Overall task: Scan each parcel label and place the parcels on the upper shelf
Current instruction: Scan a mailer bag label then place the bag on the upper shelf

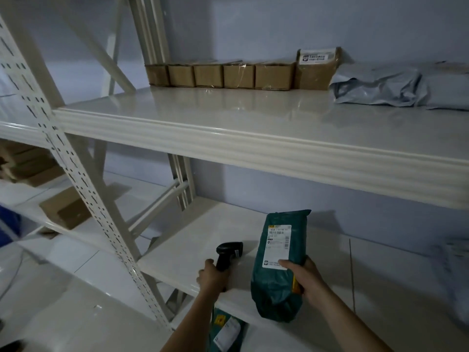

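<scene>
My right hand (pixel 308 276) grips a green plastic parcel (pixel 276 283) upright above the lower shelf (pixel 182 250), its white label (pixel 278 246) facing me. My left hand (pixel 212 278) grips a black handheld scanner (pixel 227 254) just left of the parcel, with its head pointing right toward the label. The white upper shelf (pixel 228 128) runs across the view above both hands. A second green parcel (pixel 227 331) with a label lies below the lower shelf, partly hidden by my left forearm.
Along the back of the upper shelf stand several brown cardboard boxes (pixel 238 74) and grey mailer bags (pixel 396 87). A perforated white upright (pixel 76 171) crosses the left side. Cardboard boxes (pixel 63 207) lie on the neighbouring rack at left. Another grey bag (pixel 454 270) rests at far right.
</scene>
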{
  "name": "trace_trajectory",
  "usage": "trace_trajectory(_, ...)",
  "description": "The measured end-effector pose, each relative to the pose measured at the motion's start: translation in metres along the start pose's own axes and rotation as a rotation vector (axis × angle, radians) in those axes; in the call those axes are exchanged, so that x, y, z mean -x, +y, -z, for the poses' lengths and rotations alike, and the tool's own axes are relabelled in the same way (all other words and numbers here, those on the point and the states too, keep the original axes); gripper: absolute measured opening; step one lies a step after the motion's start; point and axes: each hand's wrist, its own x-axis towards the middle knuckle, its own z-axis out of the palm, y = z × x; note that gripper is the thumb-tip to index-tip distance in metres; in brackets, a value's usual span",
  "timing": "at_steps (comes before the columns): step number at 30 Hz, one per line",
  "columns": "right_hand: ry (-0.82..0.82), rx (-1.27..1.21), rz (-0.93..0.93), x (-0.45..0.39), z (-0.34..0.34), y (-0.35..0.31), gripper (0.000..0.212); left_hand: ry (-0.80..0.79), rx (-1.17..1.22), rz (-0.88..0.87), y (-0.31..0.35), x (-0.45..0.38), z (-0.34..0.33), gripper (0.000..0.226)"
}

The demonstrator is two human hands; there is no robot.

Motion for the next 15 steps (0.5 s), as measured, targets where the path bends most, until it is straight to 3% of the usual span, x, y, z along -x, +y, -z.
trace_trajectory(4, 0.020, 0.017, -0.016, -0.033, -0.016, -0.002, 0.056, -0.105, -0.080, 0.041, 0.013, -0.036, 0.007, 0.066)
trace_trajectory(8, 0.041, 0.027, -0.015, -0.052, -0.034, -0.015, 0.032, -0.205, -0.102, 0.058, 0.022, -0.068, 0.008, 0.064)
trace_trajectory(12, 0.069, 0.037, -0.027, -0.062, -0.048, -0.017, 0.033, -0.367, -0.053, 0.042, 0.022, -0.090, 0.007, 0.075)
trace_trajectory(15, 0.103, 0.050, -0.045, -0.066, -0.059, -0.016, 0.043, -0.455, 0.037, 0.010, 0.023, -0.097, 0.013, 0.059)
